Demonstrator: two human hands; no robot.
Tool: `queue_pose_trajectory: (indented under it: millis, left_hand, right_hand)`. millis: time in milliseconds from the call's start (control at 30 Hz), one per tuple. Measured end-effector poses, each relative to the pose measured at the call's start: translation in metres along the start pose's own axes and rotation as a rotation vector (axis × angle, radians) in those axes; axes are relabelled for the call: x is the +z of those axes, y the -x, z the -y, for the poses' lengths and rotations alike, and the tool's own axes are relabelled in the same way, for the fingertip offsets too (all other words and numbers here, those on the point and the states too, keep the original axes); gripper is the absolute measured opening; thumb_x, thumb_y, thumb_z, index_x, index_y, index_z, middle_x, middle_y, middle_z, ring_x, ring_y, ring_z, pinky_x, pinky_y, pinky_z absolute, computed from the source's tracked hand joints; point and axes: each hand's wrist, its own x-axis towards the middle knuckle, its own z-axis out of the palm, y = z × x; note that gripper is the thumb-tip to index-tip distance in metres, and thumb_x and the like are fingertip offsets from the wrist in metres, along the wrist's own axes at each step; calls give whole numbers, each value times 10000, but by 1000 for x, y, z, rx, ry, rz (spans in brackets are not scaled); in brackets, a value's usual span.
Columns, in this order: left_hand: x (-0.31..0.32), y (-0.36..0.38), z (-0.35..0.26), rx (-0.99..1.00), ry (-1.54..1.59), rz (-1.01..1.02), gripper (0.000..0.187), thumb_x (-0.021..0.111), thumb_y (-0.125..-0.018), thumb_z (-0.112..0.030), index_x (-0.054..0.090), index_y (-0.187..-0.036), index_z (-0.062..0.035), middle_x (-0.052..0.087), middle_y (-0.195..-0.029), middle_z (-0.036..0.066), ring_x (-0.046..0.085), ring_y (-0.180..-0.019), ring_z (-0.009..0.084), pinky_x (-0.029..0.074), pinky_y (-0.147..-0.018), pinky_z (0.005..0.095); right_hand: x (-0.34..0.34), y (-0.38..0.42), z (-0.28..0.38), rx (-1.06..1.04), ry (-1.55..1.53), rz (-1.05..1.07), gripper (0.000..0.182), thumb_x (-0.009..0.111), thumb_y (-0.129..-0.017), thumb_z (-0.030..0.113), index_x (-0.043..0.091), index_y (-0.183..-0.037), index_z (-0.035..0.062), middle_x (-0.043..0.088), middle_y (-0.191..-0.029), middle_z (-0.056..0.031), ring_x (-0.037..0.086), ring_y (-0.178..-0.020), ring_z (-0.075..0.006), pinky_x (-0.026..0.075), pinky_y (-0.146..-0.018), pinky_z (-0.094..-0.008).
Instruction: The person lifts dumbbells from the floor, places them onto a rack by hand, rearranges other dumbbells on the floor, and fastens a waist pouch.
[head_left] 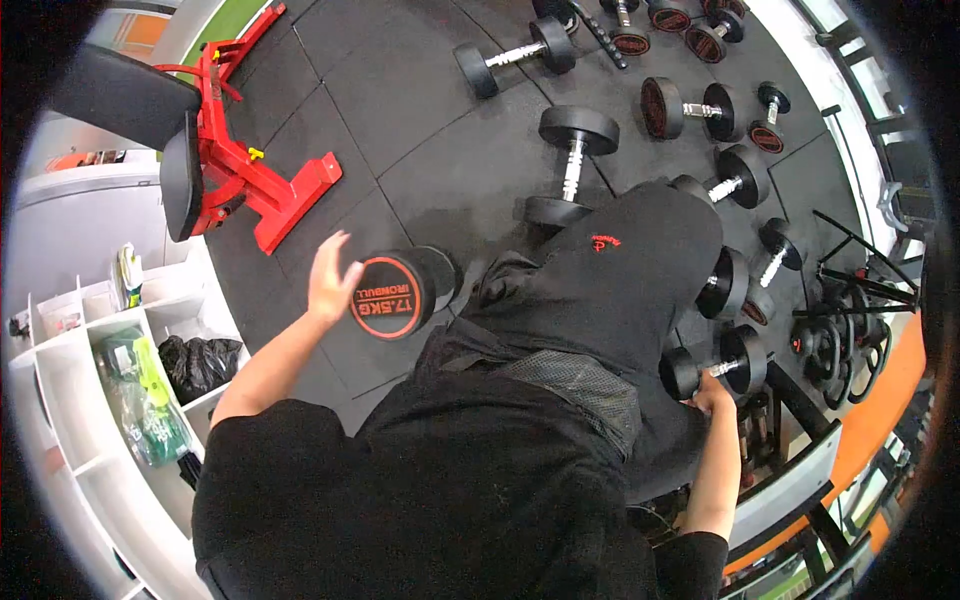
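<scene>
My left hand (333, 280) is raised with its fingers apart, beside the round end of a black dumbbell (388, 298) marked 17.5KG in red. Whether it touches that dumbbell I cannot tell. On the right, my right hand (712, 394) is closed at the silver handle of a smaller black dumbbell (743, 360), close to my leg. Another dumbbell (573, 170) stands on the dark floor in front of my knee.
More dumbbells (692, 108) lie across the floor ahead and to the right. A red-framed bench (240, 160) stands at the left. White shelves (95, 395) with bags are at the lower left, and a rack (800, 480) at the lower right.
</scene>
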Motion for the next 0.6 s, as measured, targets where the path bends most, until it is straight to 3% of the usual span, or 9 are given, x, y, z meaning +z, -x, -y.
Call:
queue_pose_trajectory:
  millis: [67, 133, 200, 433, 600]
  left_hand:
    - [10, -14, -39, 288, -48, 173, 714, 700, -822, -490, 526, -1397, -106, 500, -1460, 184, 424, -1387, 402, 314, -1152, 532]
    - [35, -11, -60, 402, -234, 219, 690, 706, -778, -520, 574, -1340, -143, 536, -1401, 154, 433, -1357, 391, 303, -1125, 560]
    - [39, -10, -46, 359, -126, 199, 556, 742, -721, -451, 636, -1175, -147, 575, -1268, 115, 478, -1247, 359, 329, -1060, 542]
    - [43, -13, -56, 333, -125, 189, 543, 762, -667, -397, 634, -1125, -136, 581, -1213, 100, 481, -1228, 347, 311, -1063, 543]
    - [40, -15, -66, 354, -139, 176, 536, 770, -667, -364, 625, -1130, -137, 578, -1205, 98, 485, -1213, 342, 314, -1056, 535]
  right_hand:
    - [1, -6, -5, 30, -11, 22, 1006, 990, -588, 186, 410, -1395, 36, 616, -1347, -217, 571, -1287, -363, 490, -1053, -428]
    - [-12, 16, 20, 41, -7, -20, 985, 989, -588, 168, 426, -1386, 40, 613, -1355, -212, 574, -1284, -360, 489, -1055, -424]
    - [-4, 7, 9, 5, -124, -27, 1030, 960, -587, 84, 418, -1460, 17, 639, -1320, -222, 614, -1234, -320, 516, -1007, -417]
    - [-1, 20, 18, 35, -104, -187, 1033, 1014, -514, 178, 500, -1398, 31, 666, -1284, -196, 625, -1223, -328, 518, -1004, -416]
    - [1, 27, 21, 25, -152, -229, 1007, 1009, -524, 167, 509, -1392, 62, 661, -1291, -188, 610, -1244, -336, 502, -1023, -422]
